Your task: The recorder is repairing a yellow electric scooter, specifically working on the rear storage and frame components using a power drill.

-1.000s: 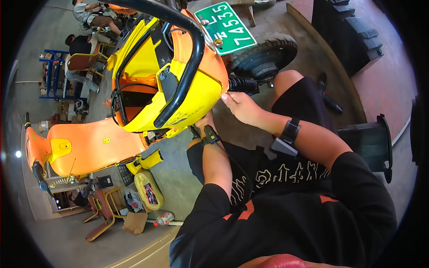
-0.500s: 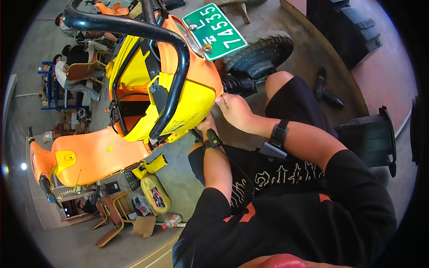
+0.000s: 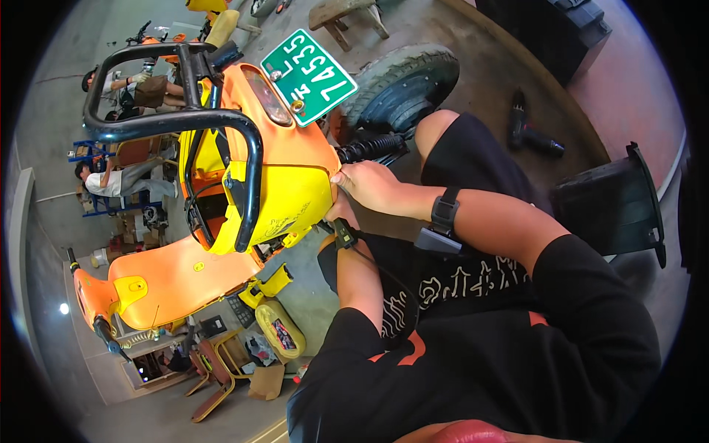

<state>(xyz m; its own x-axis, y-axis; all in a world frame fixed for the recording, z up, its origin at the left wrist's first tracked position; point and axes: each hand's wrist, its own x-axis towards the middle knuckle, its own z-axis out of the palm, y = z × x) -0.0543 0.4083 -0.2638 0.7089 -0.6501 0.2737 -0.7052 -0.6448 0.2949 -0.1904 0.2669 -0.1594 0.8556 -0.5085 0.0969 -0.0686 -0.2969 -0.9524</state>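
Note:
A scooter with an orange tail panel [image 3: 299, 144] and a yellow side panel [image 3: 292, 203] stands tilted in front of me. My right hand [image 3: 371, 184] is closed on the lower rear edge of these panels, thumb against the corner. Just below it, my left hand [image 3: 343, 211] reaches up behind the yellow panel's edge, its fingers hidden. A black tubular rail [image 3: 253, 166] loops around the tail. Beside the tail are a green licence plate [image 3: 310, 77], a black shock absorber [image 3: 368, 150] and the rear wheel [image 3: 410, 92].
A cordless drill [image 3: 530, 131] lies on the floor beyond my right knee, with a black bin [image 3: 609, 214] at the right. The scooter's orange floorboard [image 3: 185, 277] extends left. A yellow oblong part [image 3: 281, 331], chairs [image 3: 221, 373] and a wooden stool [image 3: 347, 16] stand farther off. People sit at far left.
The view has shifted, so the scooter's tail sits farther left and lower. Both hands stay at the panel's edge, and the grip looks much the same.

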